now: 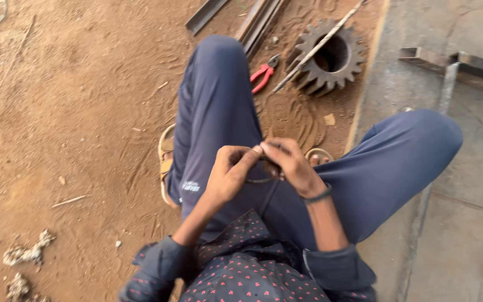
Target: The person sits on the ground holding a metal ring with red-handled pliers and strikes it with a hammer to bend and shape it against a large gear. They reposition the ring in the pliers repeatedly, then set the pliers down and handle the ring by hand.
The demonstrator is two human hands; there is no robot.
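So the person is sitting with knees spread, looking down at both hands meeting right in the middle of the view. The left hand [231, 170] is curling its fingers in tight, thumb and forefinger pinching narrow onto a thin dark wire [261, 179], and the right hand [292, 164] is doing the same from the 3 o'clock side, fingertips touching the left ones. The wire is sitting between the two hands, a small loop of it hanging just below the fingers at about 6 o'clock; it's too thin and blurry to tell much more. A dark band [318, 196] is sitting on the right wrist. Out at 12 o'clock from the hands, red pliers [264, 72] are lying on the dirt [74, 112] just beside the left knee, and at about 1 o'clock a big rusty gear [328, 57] is resting there with a rod [320, 43] leaning across its top. Some metal bars [258, 22] are lying near the top edge. A sandal [166, 162] is showing at 9 o'clock, touching the dirt beside the left leg. Over at 3 o'clock a concrete slab [465, 196] is running down the right side, with the right knee hanging over it.
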